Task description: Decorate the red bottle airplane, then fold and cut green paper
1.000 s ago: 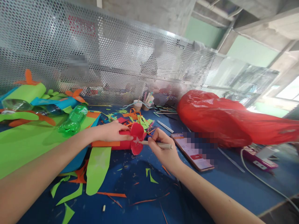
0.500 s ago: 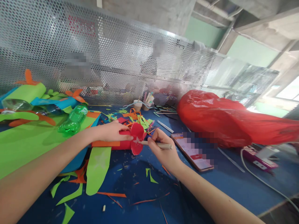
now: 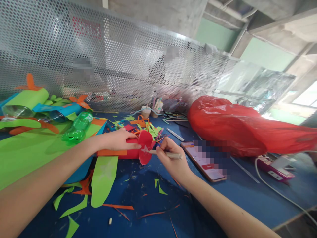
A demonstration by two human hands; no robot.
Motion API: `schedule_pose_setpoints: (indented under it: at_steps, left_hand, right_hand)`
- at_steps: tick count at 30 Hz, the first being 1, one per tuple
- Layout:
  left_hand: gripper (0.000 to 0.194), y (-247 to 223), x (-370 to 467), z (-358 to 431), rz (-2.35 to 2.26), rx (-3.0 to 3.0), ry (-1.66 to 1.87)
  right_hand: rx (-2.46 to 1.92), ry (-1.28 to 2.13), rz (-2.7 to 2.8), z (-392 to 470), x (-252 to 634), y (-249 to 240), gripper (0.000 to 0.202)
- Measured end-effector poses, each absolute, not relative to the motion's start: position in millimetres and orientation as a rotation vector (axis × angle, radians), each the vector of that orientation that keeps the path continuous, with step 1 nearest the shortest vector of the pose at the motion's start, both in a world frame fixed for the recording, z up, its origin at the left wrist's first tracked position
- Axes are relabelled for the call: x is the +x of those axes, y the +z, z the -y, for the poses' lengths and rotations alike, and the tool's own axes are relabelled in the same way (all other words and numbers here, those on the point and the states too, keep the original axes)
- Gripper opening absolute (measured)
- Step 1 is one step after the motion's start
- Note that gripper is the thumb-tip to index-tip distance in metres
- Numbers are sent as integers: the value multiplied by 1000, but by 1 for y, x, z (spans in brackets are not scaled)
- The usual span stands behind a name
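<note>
My left hand [image 3: 118, 139] grips a red paper-covered bottle model [image 3: 135, 152] that lies on the blue table [image 3: 158, 198]; a red propeller shape [image 3: 145, 147] sits at its near end. My right hand [image 3: 173, 158] pinches a pale stick-like tool [image 3: 166, 153] whose tip touches the propeller's centre. An orange wing [image 3: 112, 152] and a green wing [image 3: 104, 180] stick out from the red model.
A green plastic bottle [image 3: 77, 128] and green paper sheets [image 3: 22, 148] lie at left. A phone [image 3: 203, 161] lies just right of my right hand. A red plastic bag [image 3: 235, 129], a cable [image 3: 277, 191] and paper scraps [image 3: 146, 125] surround the spot. A perforated metal screen [image 3: 123, 66] stands behind.
</note>
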State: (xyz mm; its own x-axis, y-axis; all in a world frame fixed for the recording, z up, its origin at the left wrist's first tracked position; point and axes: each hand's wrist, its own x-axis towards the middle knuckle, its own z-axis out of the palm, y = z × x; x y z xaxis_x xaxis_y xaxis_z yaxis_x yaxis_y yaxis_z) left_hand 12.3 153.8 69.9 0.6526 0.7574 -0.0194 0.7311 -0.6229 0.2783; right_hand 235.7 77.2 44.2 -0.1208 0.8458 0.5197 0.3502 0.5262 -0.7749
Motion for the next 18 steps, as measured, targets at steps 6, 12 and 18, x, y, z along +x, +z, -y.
schedule_pose_setpoints:
  at_steps: [6,12,18]
  left_hand:
    - [65,71,13,-153,-1206,2613,149]
    - [67,70,13,-154,-1213,2610,165]
    - [64,70,13,-154,-1196,2614,159]
  right_hand:
    - [-1005,612,1708,-78,235,42,23]
    - [-1013,603,1713,-78,236,43,23]
    - [-1016,561,1724,-77,235,46,22]
